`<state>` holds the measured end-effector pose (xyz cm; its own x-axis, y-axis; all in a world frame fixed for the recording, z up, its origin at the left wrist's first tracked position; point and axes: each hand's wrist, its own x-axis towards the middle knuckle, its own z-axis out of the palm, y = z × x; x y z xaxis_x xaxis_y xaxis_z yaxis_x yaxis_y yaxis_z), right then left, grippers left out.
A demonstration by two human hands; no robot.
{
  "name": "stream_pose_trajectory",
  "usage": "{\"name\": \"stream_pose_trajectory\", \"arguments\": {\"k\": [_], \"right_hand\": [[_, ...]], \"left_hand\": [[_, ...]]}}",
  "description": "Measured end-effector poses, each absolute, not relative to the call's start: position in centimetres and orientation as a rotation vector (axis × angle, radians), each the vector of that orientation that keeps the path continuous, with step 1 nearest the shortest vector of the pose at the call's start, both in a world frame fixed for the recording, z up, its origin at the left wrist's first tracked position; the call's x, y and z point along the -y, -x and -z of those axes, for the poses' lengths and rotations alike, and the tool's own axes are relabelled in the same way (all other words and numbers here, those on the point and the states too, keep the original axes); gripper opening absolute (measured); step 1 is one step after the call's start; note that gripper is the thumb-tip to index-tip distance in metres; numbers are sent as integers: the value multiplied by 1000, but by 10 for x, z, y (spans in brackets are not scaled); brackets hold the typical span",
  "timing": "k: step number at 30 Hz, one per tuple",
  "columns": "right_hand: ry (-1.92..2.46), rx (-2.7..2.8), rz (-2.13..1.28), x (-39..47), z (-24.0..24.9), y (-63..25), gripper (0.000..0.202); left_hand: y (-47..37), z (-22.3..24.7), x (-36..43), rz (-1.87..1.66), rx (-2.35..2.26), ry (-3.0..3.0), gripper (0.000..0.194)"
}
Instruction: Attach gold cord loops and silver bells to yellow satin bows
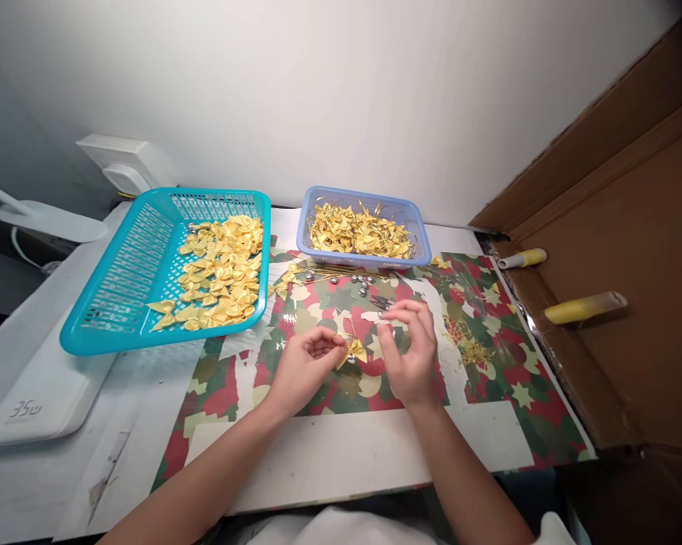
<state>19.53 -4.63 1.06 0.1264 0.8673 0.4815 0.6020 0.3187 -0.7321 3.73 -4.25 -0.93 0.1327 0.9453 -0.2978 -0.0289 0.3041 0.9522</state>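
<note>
My left hand (309,359) pinches a small yellow ribbon bow (356,350) between thumb and fingertips, just above the camouflage-patterned sheet. A silvery bit, perhaps a bell, shows at the bow's lower edge. To the right, my right hand (412,352) is open, its thumb apart from the fingers. Its fingertips are beside a small dark pair of snips (381,303); whether they touch it I cannot tell. Several silver bells (362,291) lie beyond the hands, near a row of thin gold ties (341,269).
A teal basket (164,344) of yellow bows stands at left, a blue basket (363,260) of more bows at the back. Gold scraps (471,348) lie at right, near a cardboard wall (618,227) with two yellow tubes (579,309). A white power bank (45,393) sits at left.
</note>
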Motion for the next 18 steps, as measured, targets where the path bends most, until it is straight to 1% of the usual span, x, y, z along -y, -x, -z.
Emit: {"name": "stream_pose_trajectory", "arguments": {"k": [3,9,13,18], "right_hand": [[1322,1877,-152,52,-16,-193,8],[1632,2092,29,56,-13,-181,11],[1733,2133,-5,57,-12,-179,12],[1735,2085,-92,55,-8,-178,13]], "left_hand": [[-37,8,42,-945,-1221,-963,16],[-38,9,44,-970,-1272,-1028,15],[-39,10,46,-967,-1294,-1084,13],[-39,9,46,-936,-1309,-1121,12]]}}
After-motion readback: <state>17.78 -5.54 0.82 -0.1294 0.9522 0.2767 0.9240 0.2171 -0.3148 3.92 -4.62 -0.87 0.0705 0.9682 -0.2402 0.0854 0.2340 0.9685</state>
